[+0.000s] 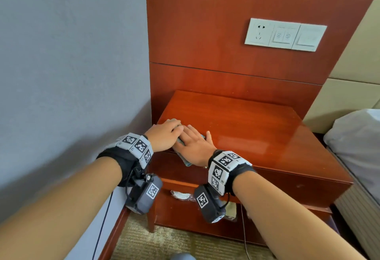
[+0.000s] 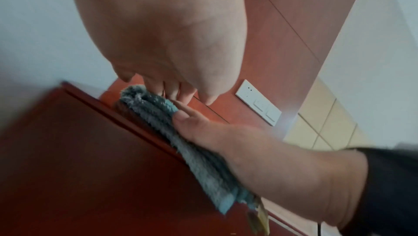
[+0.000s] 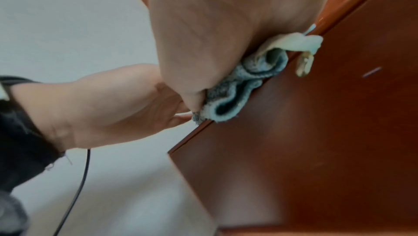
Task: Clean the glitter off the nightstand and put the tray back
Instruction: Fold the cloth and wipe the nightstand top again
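Note:
The red-brown nightstand (image 1: 246, 128) has a glossy top on which I make out no glitter. No tray is in view. A folded blue-grey cloth (image 2: 158, 114) lies at the front left corner and hangs a little over the front edge (image 1: 186, 162). My right hand (image 1: 194, 136) lies flat on the cloth with straight fingers, its thumb (image 3: 194, 100) against the folds. My left hand (image 1: 174, 128) rests on the cloth's far end, its fingers (image 2: 172, 93) touching the cloth and overlapping the right hand's fingers.
A grey wall (image 1: 72, 64) stands close on the left. The wooden back panel carries a socket and switches (image 1: 285, 34). A bed (image 1: 357, 146) is at the right. The lower shelf holds plastic-wrapped items (image 1: 181, 195). A thin cable (image 1: 102, 224) hangs by the wall.

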`<state>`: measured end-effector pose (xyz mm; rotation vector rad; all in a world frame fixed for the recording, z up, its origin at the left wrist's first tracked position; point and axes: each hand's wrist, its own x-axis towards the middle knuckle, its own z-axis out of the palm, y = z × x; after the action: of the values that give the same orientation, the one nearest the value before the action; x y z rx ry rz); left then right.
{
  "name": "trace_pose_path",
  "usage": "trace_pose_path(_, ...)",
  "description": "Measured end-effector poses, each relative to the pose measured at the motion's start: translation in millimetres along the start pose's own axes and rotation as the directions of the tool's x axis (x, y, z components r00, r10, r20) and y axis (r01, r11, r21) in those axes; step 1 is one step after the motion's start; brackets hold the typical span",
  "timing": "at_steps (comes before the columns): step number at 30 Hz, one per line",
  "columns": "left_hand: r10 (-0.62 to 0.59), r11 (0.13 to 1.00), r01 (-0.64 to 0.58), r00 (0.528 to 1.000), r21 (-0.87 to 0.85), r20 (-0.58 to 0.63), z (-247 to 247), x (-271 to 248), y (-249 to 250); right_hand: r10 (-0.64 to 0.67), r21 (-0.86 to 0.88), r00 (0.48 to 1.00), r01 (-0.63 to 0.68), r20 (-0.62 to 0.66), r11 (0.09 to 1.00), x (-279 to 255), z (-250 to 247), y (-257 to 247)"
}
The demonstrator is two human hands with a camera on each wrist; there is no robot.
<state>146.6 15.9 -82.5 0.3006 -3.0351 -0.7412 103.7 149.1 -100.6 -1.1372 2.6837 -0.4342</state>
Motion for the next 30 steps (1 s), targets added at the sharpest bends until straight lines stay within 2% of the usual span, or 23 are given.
trace_pose_path(4,0.107,0.994,-0.107,0.990,0.001,0.088,26.4,16.4,57.8,0.137,-0.034,0.990,-0.137,-0.014,0.990,-38.6,-17.5,56.4)
trace_pose_path(7,0.170,0.984,-0.177,0.972,0.032,0.164,51.4,24.7,108.0,0.199,-0.172,0.980,-0.195,0.005,0.966,-69.6,-29.2,89.5)
trace_pose_path(11,0.208,0.970,-0.226,0.963,0.092,0.173,67.4,30.2,136.3,0.285,-0.149,0.958,-0.283,-0.007,0.947,-87.0,-35.6,106.2)
trace_pose_path(16,0.155,0.974,-0.172,0.981,0.149,0.121,49.3,26.7,107.9,0.250,-0.103,0.968,-0.248,0.002,0.963,-67.3,-32.3,82.0)
trace_pose_path(21,0.021,0.950,-0.040,0.998,0.311,0.061,5.9,16.2,52.7,0.136,-0.040,0.990,-0.135,0.029,0.990,-20.6,-9.6,18.7)
trace_pose_path(24,-0.092,0.929,0.058,0.993,0.367,0.075,-16.9,8.7,23.4,0.075,-0.014,0.996,-0.074,0.040,0.997,0.3,0.3,-15.1)
trace_pose_path(26,-0.143,0.927,0.106,0.986,0.359,0.080,-24.0,5.3,13.1,0.046,0.000,0.998,-0.046,0.040,0.999,7.2,3.9,-23.8)
trace_pose_path(30,-0.133,0.932,0.092,0.986,0.350,0.097,-19.6,11.6,28.6,0.077,0.025,0.996,-0.079,0.050,0.997,8.9,-1.7,-8.6)
